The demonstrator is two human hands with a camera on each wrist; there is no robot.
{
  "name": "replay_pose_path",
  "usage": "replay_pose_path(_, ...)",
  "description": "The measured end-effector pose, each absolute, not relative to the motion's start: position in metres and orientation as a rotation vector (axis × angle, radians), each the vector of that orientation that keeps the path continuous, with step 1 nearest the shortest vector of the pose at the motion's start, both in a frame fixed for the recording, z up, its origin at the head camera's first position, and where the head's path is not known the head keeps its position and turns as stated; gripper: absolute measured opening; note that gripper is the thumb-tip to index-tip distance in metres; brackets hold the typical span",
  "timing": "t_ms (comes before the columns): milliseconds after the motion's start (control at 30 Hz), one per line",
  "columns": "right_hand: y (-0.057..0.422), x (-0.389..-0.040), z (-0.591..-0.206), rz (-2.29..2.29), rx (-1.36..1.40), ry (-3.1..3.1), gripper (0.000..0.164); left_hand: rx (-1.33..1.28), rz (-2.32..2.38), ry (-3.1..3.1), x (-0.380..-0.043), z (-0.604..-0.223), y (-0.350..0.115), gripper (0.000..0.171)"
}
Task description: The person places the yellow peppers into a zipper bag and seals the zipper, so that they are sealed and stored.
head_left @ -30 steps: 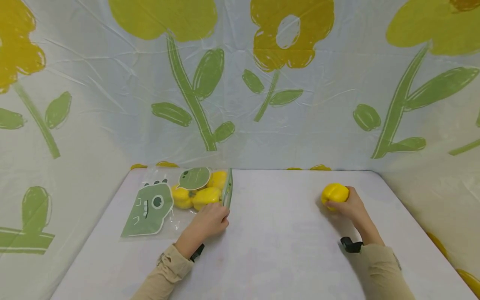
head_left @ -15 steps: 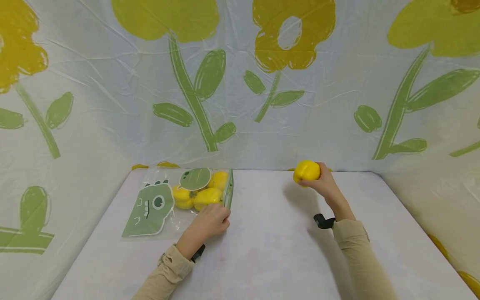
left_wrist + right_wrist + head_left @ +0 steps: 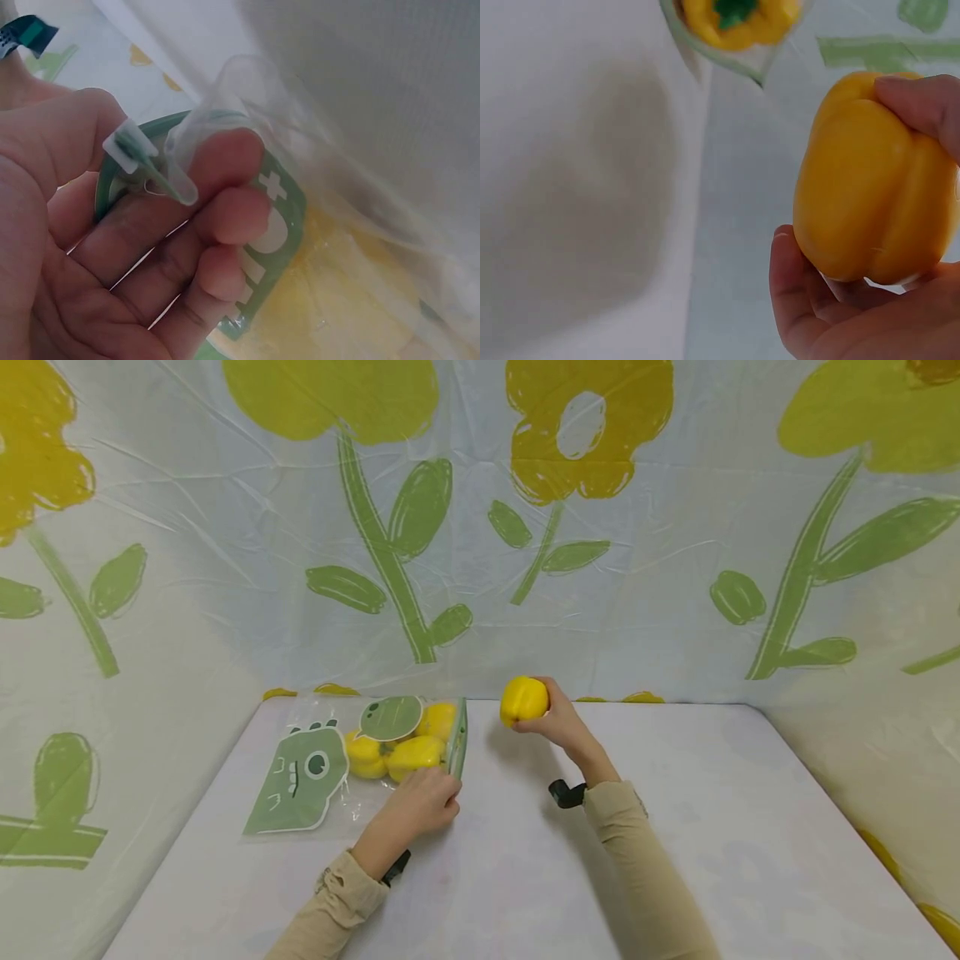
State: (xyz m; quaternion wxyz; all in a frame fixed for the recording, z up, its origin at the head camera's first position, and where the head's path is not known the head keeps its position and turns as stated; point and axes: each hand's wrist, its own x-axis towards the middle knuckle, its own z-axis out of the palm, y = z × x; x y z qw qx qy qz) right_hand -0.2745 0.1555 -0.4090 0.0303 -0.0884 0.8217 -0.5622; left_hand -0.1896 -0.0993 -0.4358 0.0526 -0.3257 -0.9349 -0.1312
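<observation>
A clear zip bag (image 3: pixel 296 777) with green cartoon prints lies on the left of the table, several yellow bell peppers (image 3: pixel 415 755) inside it. Its green-edged mouth (image 3: pixel 457 739) faces right. My left hand (image 3: pixel 420 800) pinches the bag's edge at the near corner of the mouth; the left wrist view shows the white slider (image 3: pixel 129 146) by the thumb and the film over curled fingers. Held above the table, right of the bag, is another yellow bell pepper (image 3: pixel 523 701). My right hand (image 3: pixel 558 720) grips it, thumb and fingers on opposite sides (image 3: pixel 870 180).
The white table (image 3: pixel 517 868) ends at a hanging cloth (image 3: pixel 600 635) printed with flowers, which also rises at both sides. Each wrist carries a small black camera mount (image 3: pixel 566 793).
My right hand has lifted the bell pepper off the right side of the table and carried it left, close to the bag's mouth. My left hand and the bag stay put.
</observation>
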Motion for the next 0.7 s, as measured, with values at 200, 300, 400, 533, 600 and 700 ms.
replay_pose_path(200,0.122,-0.272,-0.434,-1.633,-0.322,2.522,0.081,-0.998,-0.4,-2.827,-0.189,-0.436,-0.099,0.03)
replay_pose_path(300,0.112,-0.27,-0.445,-1.582,-0.336,2.515,0.079,-0.996,-0.398,-2.841,-0.19,-0.436,-0.098,0.03)
replay_pose_path(400,0.105,-0.268,-0.45,-1.574,-0.348,2.501,0.077,-1.0,-0.403,-2.843,-0.19,-0.436,-0.098,0.03)
replay_pose_path(533,0.099,-0.266,-0.453,-1.566,-0.374,2.5,0.078,-1.018,-0.395,-2.82,-0.191,-0.437,-0.099,0.032)
replay_pose_path(600,0.096,-0.266,-0.453,-1.551,-0.385,2.501,0.079,-1.021,-0.391,-2.812,-0.191,-0.437,-0.099,0.033)
replay_pose_path(700,0.093,-0.265,-0.453,-1.519,-0.396,2.506,0.08,-1.028,-0.414,-2.801,-0.192,-0.438,-0.1,0.034)
